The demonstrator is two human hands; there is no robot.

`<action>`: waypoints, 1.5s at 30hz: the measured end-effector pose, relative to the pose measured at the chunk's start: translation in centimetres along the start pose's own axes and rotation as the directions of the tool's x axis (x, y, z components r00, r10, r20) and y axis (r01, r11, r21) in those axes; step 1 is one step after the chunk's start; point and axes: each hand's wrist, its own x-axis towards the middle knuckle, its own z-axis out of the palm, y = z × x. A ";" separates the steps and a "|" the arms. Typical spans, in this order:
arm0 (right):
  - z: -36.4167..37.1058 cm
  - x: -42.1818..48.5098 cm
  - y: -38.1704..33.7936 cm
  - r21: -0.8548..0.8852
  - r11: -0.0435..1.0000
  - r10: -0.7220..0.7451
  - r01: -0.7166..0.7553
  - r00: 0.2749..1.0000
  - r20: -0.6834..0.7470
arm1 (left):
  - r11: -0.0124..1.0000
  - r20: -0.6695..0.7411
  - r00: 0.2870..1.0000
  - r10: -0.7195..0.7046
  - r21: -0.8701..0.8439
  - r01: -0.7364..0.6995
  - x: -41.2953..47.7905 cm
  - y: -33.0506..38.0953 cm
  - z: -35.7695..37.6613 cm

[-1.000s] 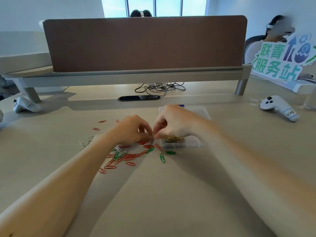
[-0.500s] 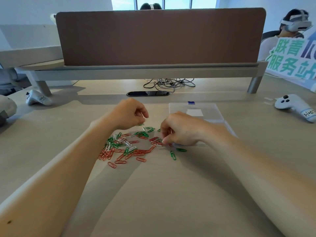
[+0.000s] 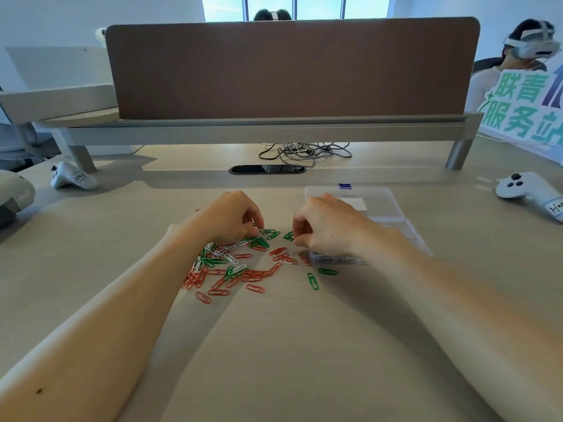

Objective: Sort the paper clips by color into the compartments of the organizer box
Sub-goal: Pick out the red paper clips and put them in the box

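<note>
On the desk [image 3: 274, 345] the clear organizer box [image 3: 380, 205] lies to the right. The mixed red, green and white paper clips [image 3: 231, 269] are heaped just left of its near corner, so every clip must travel rightward. The left hand [image 3: 228, 220] curls over the heap's far edge, fingertips [image 3: 253, 230] at a green cluster [image 3: 269, 233]; the right hand [image 3: 327, 228], nearer the box, is curled at that corner, and whether either pinches a clip I cannot tell.

Organizer box [image 3: 384, 207] interior partly behind right hand [image 3: 327, 227]
</note>
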 end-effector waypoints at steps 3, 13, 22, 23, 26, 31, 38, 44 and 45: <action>0.4 0.1 -0.5 -0.032 0.999 0.001 -0.002 0.999 -0.039 | 1.000 0.008 1.000 -0.015 -0.015 0.015 0.0 0.0 0.1; -0.5 -0.6 -1.4 -0.005 1.000 -0.017 0.018 0.986 0.167 | 0.999 0.106 0.994 -0.026 -0.033 0.030 -0.2 0.4 -0.3; -0.9 -0.5 -0.7 0.057 0.998 0.034 -0.036 0.999 0.042 | 0.972 0.058 0.998 0.025 -0.234 -0.011 -0.5 1.1 -1.7; -0.8 -0.3 -0.6 0.054 0.998 0.042 -0.041 0.999 -0.013 | 0.968 0.092 0.995 0.040 -0.249 -0.016 -0.6 1.4 -1.8; -0.2 -0.2 -0.6 -0.030 0.999 0.038 -0.040 0.997 -0.068 | 0.961 0.199 0.976 0.084 -0.274 -0.027 -0.9 2.1 -2.2; -0.2 -0.3 -0.7 -0.001 1.000 -0.018 0.018 0.998 0.057 | 0.963 0.369 0.918 0.147 -0.264 -0.048 -1.2 2.6 -2.3; 0.2 -0.4 -1.0 -0.003 0.998 -0.054 0.055 0.986 0.157 | 0.988 0.297 0.953 0.055 -0.153 -0.009 -0.8 2.1 -2.0; -0.8 -0.7 -0.7 0.004 1.000 -0.010 0.009 0.991 0.130 | 0.990 0.156 0.985 0.071 -0.134 -0.050 -0.5 3.3 -1.3; -1.1 -0.6 -0.4 0.013 1.000 0.000 -0.002 0.994 0.113 | 0.992 0.171 0.983 0.072 -0.113 -0.053 -0.5 3.5 -1.1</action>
